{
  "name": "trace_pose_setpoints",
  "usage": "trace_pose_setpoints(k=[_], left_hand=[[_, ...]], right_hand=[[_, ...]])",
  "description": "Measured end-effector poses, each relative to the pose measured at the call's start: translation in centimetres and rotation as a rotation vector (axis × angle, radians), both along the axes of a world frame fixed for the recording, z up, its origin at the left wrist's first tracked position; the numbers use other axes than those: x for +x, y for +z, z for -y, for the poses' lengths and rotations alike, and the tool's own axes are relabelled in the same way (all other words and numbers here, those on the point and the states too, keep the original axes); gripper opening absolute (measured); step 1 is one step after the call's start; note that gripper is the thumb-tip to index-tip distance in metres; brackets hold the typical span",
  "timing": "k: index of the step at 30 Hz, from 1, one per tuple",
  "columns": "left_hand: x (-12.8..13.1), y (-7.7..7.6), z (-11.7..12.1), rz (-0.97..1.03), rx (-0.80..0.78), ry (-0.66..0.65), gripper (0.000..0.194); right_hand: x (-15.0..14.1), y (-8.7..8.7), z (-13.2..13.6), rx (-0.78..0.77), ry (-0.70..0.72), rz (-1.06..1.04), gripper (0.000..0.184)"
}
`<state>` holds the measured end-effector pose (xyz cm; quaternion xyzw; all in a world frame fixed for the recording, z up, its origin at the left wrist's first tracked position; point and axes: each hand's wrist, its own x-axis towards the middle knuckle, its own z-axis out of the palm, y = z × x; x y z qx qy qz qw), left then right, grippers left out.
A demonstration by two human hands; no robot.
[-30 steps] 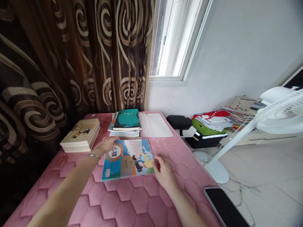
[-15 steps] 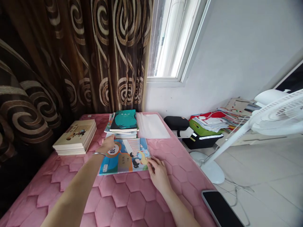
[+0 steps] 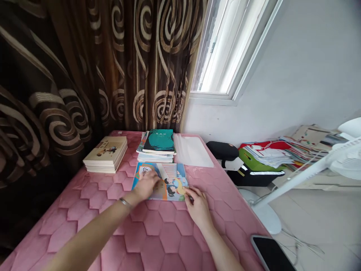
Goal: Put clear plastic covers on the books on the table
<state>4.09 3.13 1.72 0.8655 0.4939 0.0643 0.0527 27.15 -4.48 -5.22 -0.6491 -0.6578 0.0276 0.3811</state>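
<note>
Head view, looking forward and down: a blue illustrated textbook (image 3: 172,183) lies flat, front cover up, on a pink quilted surface (image 3: 152,241) patterned with hexagons, just below the centre of view toward half past six. The person's left hand (image 3: 146,184), with a silver bracelet (image 3: 125,202) at the wrist, is palm down over the cover's nine o'clock side, fingers bent and loosely apart, not closed around anything. The right hand (image 3: 197,208) meets the book's edge at four o'clock; its fingers curve, with a gap between thumb and forefinger, and whether they pinch the edge cannot be told.

Taking the textbook as the clock's centre, a neat stack of cream books (image 3: 105,155) sits at ten o'clock. At twelve, just beyond it, a teal book (image 3: 160,141) tops another pile. A whitish translucent sheet (image 3: 194,151) lies between one and two; a dark-screened phone (image 3: 272,253) is at four.
</note>
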Motion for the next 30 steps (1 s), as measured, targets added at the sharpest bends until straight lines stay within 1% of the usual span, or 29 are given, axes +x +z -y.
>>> trace_pose_setpoints(k=[1,2,4,6,8,9,12,14,16,19,22,26,30], left_hand=[[0.2,-0.3,1.6,0.041,-0.027,-0.121,0.048],[0.3,-0.8,3.1,0.081,-0.036,-0.163,0.046],[0.4,-1.7,5.6,0.115,-0.01,-0.121,0.039],[0.3,-2.6,7.0,0.128,0.023,-0.076,0.042],[0.1,-3.3,7.4,0.149,0.052,-0.062,0.045],[0.0,-3.6,7.4,0.164,0.065,-0.06,0.045],[-0.1,-4.2,6.8,0.226,0.126,-0.046,0.041],[-0.1,-4.4,6.5,0.266,0.165,-0.038,0.038],[-0.2,-4.6,6.3,0.294,0.183,-0.044,0.035],[-0.4,-4.6,6.0,0.309,0.181,-0.04,0.03],[-0.9,-4.1,5.9,0.294,0.173,-0.015,0.026],[-2.4,-2.5,6.1,0.204,0.149,0.073,0.02],[-4.8,-1.1,6.0,0.147,0.108,0.169,0.019]], right_hand=[[0.0,-0.1,0.0,0.009,0.002,0.014,0.03],[0.0,-0.2,0.0,0.021,-0.003,0.033,0.03],[-0.1,0.0,0.2,0.042,-0.037,0.085,0.029],[-0.5,0.7,0.6,0.039,-0.087,0.161,0.027],[-1.3,1.7,1.1,0.001,-0.105,0.24,0.026],[-1.9,2.2,1.3,-0.025,-0.087,0.271,0.026],[-4.1,3.5,1.5,-0.083,0.066,0.3,0.019],[-5.8,3.8,1.3,-0.092,0.161,0.264,0.014],[-7.2,3.8,0.9,-0.089,0.194,0.216,0.013],[-8.3,3.5,0.5,-0.077,0.188,0.194,0.013],[-8.0,3.4,0.3,-0.08,0.176,0.208,0.01],[-5.9,3.3,0.4,-0.099,0.129,0.201,0.008],[-3.0,3.4,0.3,-0.117,0.098,0.21,0.01]])
